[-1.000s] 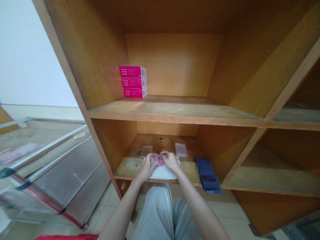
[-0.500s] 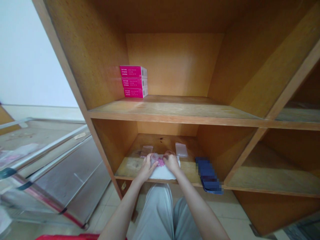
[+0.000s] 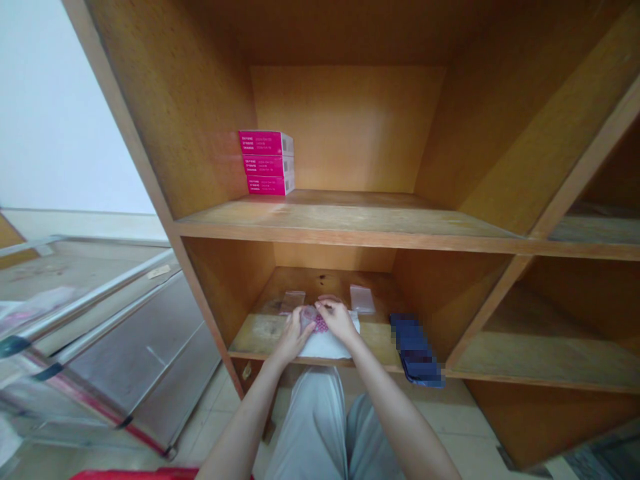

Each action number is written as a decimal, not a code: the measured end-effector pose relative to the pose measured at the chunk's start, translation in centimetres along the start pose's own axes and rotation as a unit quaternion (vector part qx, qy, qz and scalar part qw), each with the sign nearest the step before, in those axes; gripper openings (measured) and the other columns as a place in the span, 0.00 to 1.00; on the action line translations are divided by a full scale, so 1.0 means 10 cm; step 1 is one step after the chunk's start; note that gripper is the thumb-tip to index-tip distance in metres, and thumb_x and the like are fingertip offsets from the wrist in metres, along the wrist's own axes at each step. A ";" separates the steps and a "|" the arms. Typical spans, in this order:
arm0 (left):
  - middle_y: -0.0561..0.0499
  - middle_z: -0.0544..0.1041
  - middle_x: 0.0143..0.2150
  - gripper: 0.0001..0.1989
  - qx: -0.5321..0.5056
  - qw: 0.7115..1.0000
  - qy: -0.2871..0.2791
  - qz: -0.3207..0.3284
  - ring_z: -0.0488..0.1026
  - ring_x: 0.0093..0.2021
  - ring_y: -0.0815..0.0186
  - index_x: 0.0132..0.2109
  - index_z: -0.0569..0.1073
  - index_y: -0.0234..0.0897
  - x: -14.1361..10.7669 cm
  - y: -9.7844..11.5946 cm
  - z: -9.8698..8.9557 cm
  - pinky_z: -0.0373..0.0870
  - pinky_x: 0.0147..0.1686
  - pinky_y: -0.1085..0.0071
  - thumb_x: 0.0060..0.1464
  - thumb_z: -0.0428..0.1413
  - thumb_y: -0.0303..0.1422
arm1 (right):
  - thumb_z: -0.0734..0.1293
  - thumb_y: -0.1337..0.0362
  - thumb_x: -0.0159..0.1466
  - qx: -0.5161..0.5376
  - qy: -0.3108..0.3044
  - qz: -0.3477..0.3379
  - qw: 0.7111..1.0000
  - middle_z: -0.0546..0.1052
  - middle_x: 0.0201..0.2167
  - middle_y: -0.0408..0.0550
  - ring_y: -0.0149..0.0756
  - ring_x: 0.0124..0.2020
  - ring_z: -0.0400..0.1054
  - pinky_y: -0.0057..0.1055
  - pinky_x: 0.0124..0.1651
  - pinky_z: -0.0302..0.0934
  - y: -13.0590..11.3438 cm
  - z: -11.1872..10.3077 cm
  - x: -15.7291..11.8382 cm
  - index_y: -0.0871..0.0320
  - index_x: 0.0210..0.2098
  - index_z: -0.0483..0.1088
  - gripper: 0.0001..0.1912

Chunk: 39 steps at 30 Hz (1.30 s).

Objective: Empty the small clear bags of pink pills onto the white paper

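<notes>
On the lower shelf, my left hand [image 3: 294,335] is closed round a small clear plastic bag [image 3: 307,316]. My right hand [image 3: 339,320] has its fingers pinched together close to the bag's opening; whatever they hold is too small to make out. Small pink beads [image 3: 321,325] lie between my hands on a white sheet [image 3: 325,347]. Behind my hands, one flat clear bag [image 3: 293,302] lies at the left and another [image 3: 362,299] at the right.
Three pink boxes [image 3: 267,163] are stacked on the upper shelf [image 3: 350,217]. A dark blue pixelated object [image 3: 417,350] overhangs the lower shelf's front edge at the right. A metal-framed cart [image 3: 110,313] stands at the left.
My right hand's fingers have moved left, from beside the beads to close by the clear bag in my left hand. My left hand has barely moved.
</notes>
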<state>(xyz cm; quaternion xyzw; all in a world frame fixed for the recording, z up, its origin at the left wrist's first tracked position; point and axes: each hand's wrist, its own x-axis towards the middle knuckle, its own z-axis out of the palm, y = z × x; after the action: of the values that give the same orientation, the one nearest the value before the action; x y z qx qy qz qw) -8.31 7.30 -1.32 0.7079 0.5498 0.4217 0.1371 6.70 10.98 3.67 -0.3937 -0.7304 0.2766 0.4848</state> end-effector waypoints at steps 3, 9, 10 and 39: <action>0.42 0.65 0.50 0.22 0.004 1.000 -0.001 -0.005 0.62 0.52 0.61 0.52 0.56 0.36 0.00 -0.03 0.02 0.57 0.51 0.60 0.53 0.47 0.41 | 0.57 0.71 0.57 -0.040 0.018 0.020 0.999 0.75 0.36 0.48 0.32 0.41 0.67 0.29 0.47 0.58 0.16 -0.05 -0.01 0.58 0.33 0.72 0.13; 0.42 0.64 0.50 0.23 0.000 1.000 -0.002 -0.006 0.61 0.52 0.61 0.53 0.55 0.36 0.00 -0.04 0.02 0.57 0.51 0.61 0.53 0.47 0.41 | 0.56 0.78 0.54 -0.182 -0.083 0.012 0.980 0.74 0.39 0.52 0.36 0.45 0.65 0.30 0.50 0.54 0.40 -0.10 -0.07 0.59 0.30 0.74 0.17; 0.42 0.64 0.50 0.23 0.000 1.000 -0.001 -0.004 0.61 0.52 0.61 0.53 0.55 0.36 0.00 -0.04 0.02 0.57 0.52 0.61 0.53 0.47 0.41 | 0.56 0.78 0.54 -0.199 -0.095 0.007 0.975 0.74 0.39 0.53 0.36 0.45 0.65 0.30 0.50 0.54 0.41 -0.10 -0.06 0.60 0.29 0.74 0.17; 0.43 0.65 0.50 0.22 -0.006 1.000 -0.005 -0.009 0.62 0.52 0.61 0.52 0.56 0.36 -0.01 0.08 -0.04 0.57 0.51 0.62 0.53 0.47 0.40 | 0.59 0.63 0.60 0.069 0.145 -0.028 0.987 0.71 0.36 0.49 0.36 0.41 0.64 0.33 0.45 0.57 0.05 0.05 -0.15 0.57 0.32 0.68 0.08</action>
<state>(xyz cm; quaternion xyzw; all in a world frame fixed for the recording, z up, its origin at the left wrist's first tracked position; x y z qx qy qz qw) -8.07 6.76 -0.57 0.7043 0.5527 0.4202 0.1477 6.73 9.95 2.37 -0.3746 -0.6425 0.2524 0.6190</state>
